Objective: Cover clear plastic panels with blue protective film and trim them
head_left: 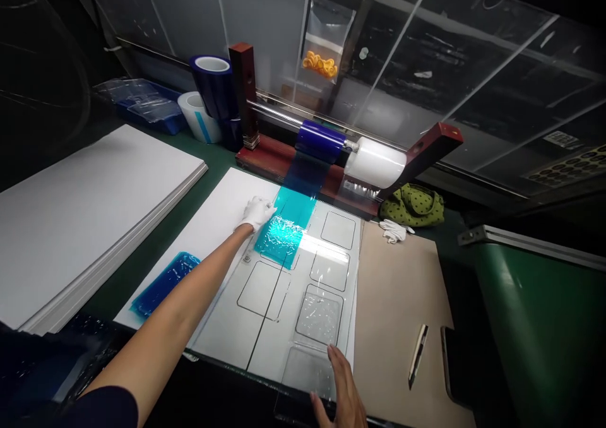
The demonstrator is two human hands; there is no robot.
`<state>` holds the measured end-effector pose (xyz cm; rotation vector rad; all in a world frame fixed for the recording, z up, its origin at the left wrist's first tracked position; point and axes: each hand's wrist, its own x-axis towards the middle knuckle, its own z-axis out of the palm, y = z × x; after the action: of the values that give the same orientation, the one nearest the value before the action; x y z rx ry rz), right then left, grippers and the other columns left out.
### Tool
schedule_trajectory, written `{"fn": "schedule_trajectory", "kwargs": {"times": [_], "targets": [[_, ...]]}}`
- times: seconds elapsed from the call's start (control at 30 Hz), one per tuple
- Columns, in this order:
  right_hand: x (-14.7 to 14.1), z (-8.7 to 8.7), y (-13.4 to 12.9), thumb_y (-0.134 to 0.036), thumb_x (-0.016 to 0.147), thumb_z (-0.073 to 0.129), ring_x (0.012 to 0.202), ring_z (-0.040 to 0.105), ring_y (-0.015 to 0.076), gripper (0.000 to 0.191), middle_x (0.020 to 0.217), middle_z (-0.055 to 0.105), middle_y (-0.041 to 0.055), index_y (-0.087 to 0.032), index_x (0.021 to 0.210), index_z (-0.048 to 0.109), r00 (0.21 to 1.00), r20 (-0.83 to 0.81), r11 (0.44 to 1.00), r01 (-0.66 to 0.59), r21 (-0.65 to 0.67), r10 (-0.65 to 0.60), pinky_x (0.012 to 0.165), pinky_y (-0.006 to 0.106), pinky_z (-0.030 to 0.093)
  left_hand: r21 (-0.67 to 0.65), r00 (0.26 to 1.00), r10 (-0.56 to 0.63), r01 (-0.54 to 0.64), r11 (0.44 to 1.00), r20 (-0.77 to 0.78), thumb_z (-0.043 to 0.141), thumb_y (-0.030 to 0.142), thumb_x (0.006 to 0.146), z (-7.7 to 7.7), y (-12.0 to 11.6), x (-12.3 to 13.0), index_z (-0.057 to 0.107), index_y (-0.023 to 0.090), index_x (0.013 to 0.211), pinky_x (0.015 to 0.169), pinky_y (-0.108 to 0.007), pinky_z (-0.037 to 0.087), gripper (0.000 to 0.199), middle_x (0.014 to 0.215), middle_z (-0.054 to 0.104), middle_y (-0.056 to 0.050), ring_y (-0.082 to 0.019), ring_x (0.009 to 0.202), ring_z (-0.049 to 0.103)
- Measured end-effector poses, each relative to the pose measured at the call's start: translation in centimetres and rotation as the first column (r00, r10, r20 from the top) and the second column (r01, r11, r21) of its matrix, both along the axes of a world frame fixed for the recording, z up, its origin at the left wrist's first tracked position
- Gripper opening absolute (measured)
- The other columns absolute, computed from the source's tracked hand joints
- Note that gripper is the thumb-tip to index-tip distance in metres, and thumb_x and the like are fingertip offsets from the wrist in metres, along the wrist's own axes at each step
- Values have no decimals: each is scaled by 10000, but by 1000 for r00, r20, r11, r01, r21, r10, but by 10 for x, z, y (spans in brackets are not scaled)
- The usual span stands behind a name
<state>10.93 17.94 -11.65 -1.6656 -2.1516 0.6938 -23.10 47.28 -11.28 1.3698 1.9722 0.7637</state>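
My left hand (258, 213), in a white glove, touches the left edge of a strip of blue film (296, 207). Its fingers are drawn together, and what lies between them is too small to make out. The film runs down from a blue roll (322, 139) onto a white sheet with printed rounded squares (262, 289). My right hand (343, 390) is bare, fingers apart, at the sheet's near edge beside a clear film piece (307, 370). Another clear piece (319, 317) lies above it. A stack of blue film pieces (165, 286) sits left of my left forearm.
A wooden stand (272, 160) holds the blue roll and a clear roll (376, 163). Spare rolls (213, 87) stand at back left, above a thick paper stack (95, 213). Rightward are brown board (402, 276), a pen (418, 356), a loose glove (395, 231) and a green pouch (411, 205).
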Motion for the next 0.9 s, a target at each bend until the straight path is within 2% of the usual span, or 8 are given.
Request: {"fn": "schedule_trajectory", "kwargs": {"times": [0.13,0.3,0.37,0.47,0.57,0.7,0.8,0.9], "targets": [[-1,22,13,-273,874,478,1226,499,289,536,1367,472,116,-239,1393,352,994,-101,998,25,-58,-30,946,399,502,-34,983,10,-4,999,184,522,382,881,-9,-23,0,555,155,1116,790,-378,517,329,1087,594,-69,-176,916,592],[-23,59,58,-353,865,534,1124,573,227,446,1284,538,107,-237,1291,466,916,-369,951,39,-306,-156,947,359,493,-128,934,93,-52,990,344,633,343,803,-11,-70,3,540,143,1104,703,-330,512,373,976,606,-51,-146,794,591],[-42,66,87,-423,847,555,1105,580,227,436,1264,555,113,-222,1232,514,836,-470,904,67,-423,-282,920,358,501,-145,906,103,-46,988,410,708,351,719,-1,-90,4,548,131,1076,683,-314,495,450,900,620,-38,-142,744,590],[-73,66,128,-516,761,634,1123,568,234,562,1271,561,128,-198,1213,536,686,-573,795,14,-606,-449,914,361,489,-148,850,78,0,989,520,739,421,646,22,-118,7,566,121,1035,697,-308,480,521,864,639,-47,-158,756,601],[-102,58,146,-553,644,722,935,645,221,545,1025,672,113,-145,997,643,633,-594,688,-130,-714,-496,803,349,510,-145,787,45,57,988,616,714,460,660,45,-144,10,582,127,1005,705,-291,469,498,887,643,-53,-152,770,596],[-120,49,120,-552,529,786,617,644,166,482,615,617,7,-131,687,611,566,-606,641,-168,-749,-559,612,289,490,-178,749,81,50,983,658,714,429,678,61,-181,12,603,142,924,669,-243,431,394,830,618,-13,-121,731,562],[-119,44,82,-554,528,787,605,651,167,482,573,582,-17,-140,663,581,545,-585,609,-163,-776,-600,574,264,479,-237,744,137,30,971,655,733,415,662,62,-215,13,616,142,820,629,-227,402,336,739,595,12,-110,680,534],[-113,36,43,-565,545,777,608,653,166,486,565,577,-21,-144,649,556,574,-549,561,-179,-808,-608,557,248,469,-312,739,207,5,950,642,735,421,659,57,-255,16,625,138,767,614,-228,393,323,681,585,18,-116,655,530]]}}
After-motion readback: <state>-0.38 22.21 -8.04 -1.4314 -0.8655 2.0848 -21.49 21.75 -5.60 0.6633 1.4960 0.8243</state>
